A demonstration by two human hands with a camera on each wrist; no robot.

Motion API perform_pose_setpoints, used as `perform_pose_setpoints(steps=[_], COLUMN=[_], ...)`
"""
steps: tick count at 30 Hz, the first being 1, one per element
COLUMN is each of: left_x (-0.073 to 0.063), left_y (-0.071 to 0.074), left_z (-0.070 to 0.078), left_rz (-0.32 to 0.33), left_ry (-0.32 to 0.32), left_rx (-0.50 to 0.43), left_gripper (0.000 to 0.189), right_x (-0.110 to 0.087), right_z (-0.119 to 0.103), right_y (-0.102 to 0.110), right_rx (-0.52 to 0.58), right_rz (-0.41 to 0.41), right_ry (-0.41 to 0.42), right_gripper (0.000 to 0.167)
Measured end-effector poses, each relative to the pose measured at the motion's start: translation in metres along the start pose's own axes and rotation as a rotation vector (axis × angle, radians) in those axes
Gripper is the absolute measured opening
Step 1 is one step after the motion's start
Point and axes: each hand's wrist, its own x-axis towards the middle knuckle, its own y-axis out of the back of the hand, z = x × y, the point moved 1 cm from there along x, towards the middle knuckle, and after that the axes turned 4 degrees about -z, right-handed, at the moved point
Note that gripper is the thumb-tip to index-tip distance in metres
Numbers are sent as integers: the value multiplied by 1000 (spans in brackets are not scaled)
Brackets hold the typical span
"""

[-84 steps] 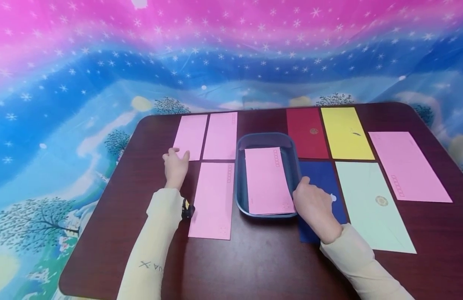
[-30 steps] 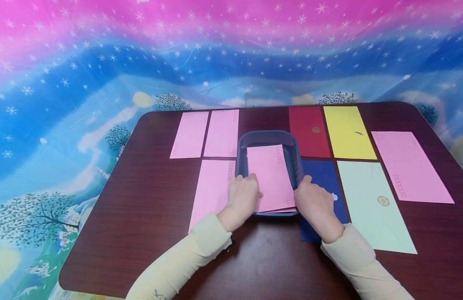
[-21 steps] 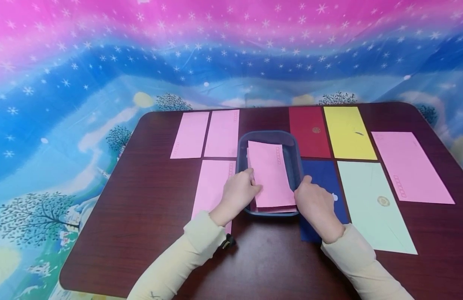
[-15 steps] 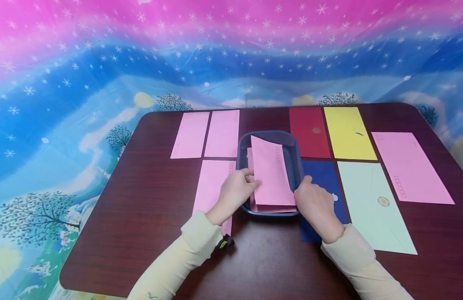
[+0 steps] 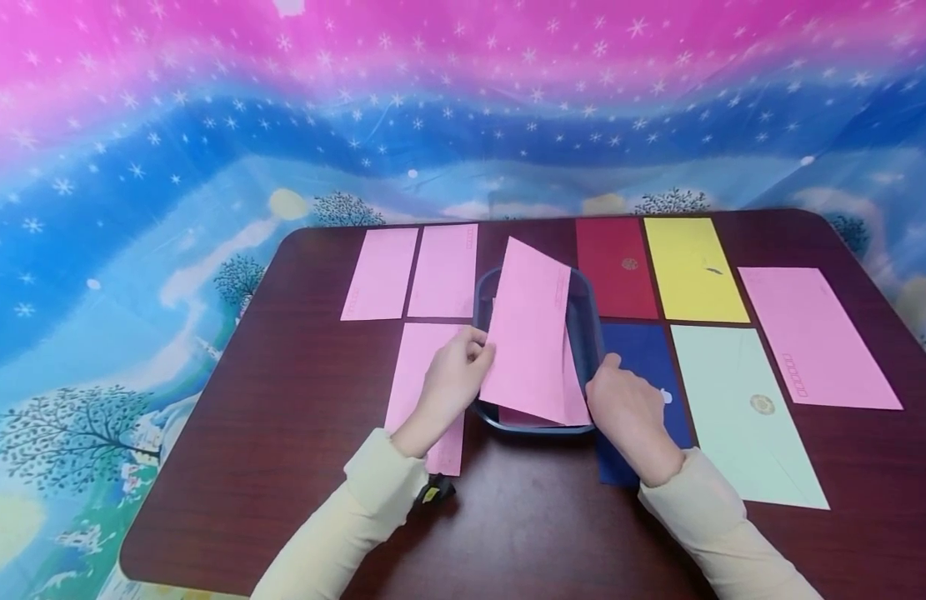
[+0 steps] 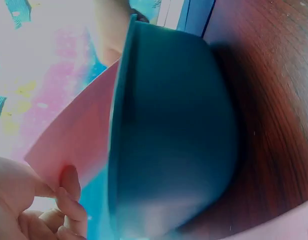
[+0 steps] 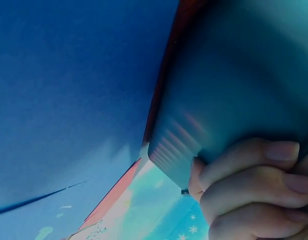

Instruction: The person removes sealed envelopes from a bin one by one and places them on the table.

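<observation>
My left hand (image 5: 455,379) pinches the left edge of a pink envelope (image 5: 528,333), which is lifted and tilted above a dark blue-grey tray (image 5: 585,321). In the left wrist view the thumb and fingers hold the envelope (image 6: 81,130) over the tray's rim. Under it, more pink envelope (image 5: 577,400) shows inside the tray; how many lie there is hidden. My right hand (image 5: 631,408) grips the tray's right side, its fingers (image 7: 259,195) curled against the outer wall in the right wrist view.
Left of the tray lie three pink envelopes (image 5: 380,275). To its right are a red (image 5: 616,283), a yellow (image 5: 695,283), a dark blue (image 5: 635,342), a pale green (image 5: 733,367) and another pink envelope (image 5: 818,333). A printed cloth (image 5: 463,108) hangs behind the table (image 5: 230,433).
My left hand moved from the far-left pink envelope to the tray, took hold of the top pink envelope there and raised its left side. My right hand stayed on the tray.
</observation>
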Motion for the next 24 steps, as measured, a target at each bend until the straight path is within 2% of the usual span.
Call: perform_pose_setpoints(steps=[4, 9, 17, 24], left_x=[-7, -13, -28, -48], left_y=[15, 37, 74, 113], left_z=[-7, -20, -59, -94], left_rz=[29, 47, 61, 62], left_ry=[24, 63, 126, 256], left_rx=[-16, 18, 14, 39], left_gripper=[24, 25, 24, 29], right_x=[0, 0, 0, 1], right_z=[1, 1, 1, 1], right_y=[0, 0, 0, 0], right_rx=[-6, -20, -15, 1], right_rz=[-7, 2, 28, 15], right_ry=[2, 18, 34, 27], right_gripper=[21, 21, 20, 20])
